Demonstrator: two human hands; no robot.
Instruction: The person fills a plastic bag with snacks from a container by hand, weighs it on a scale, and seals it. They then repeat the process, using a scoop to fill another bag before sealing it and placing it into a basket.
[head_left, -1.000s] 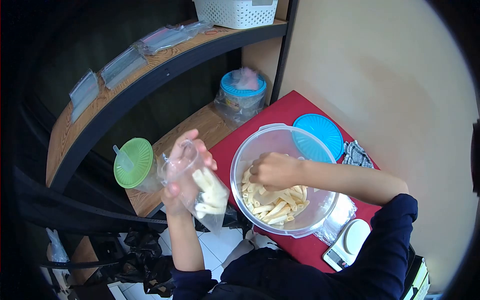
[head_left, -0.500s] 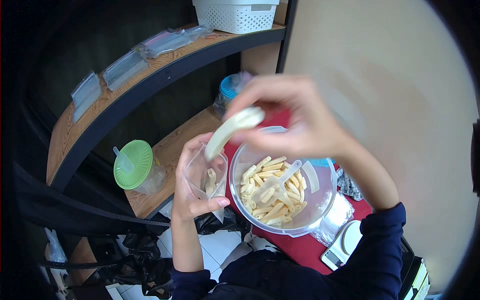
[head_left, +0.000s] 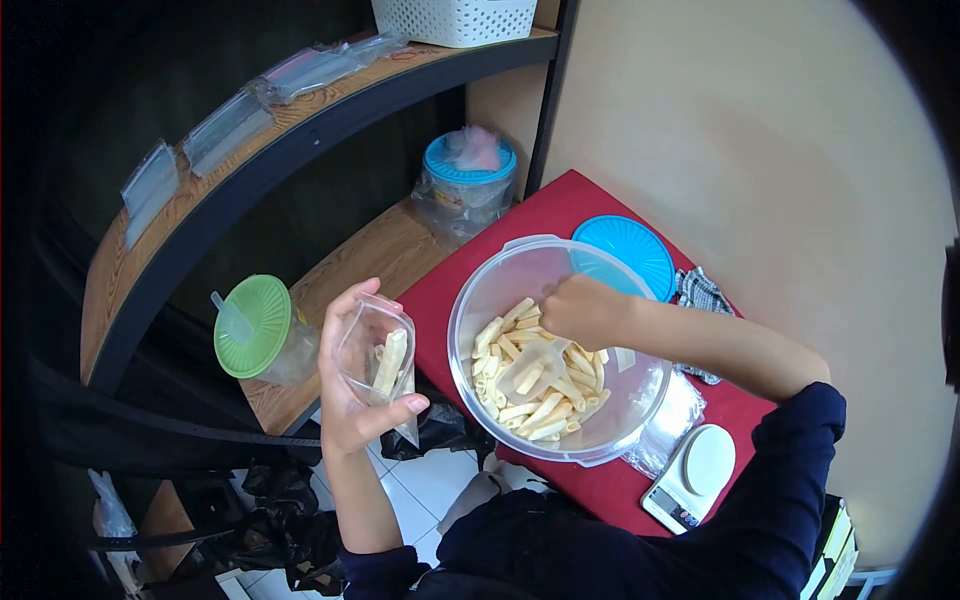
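Clear plastic bag [head_left: 372,345] in the left hand [head_left: 345,405], mouth gaping, pale sticks [head_left: 392,362] inside; right hand [head_left: 585,308] down in the tub [head_left: 628,405] on the red table [head_left: 545,212], grip hidden. Probably mid-filling; the next stick needs that mouth wide.

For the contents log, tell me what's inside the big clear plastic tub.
The tub holds pale snack sticks, with a translucent scoop among them. The right hand covers some sticks, its fingertips hidden; the tub's bottom beneath the pile cannot be seen.
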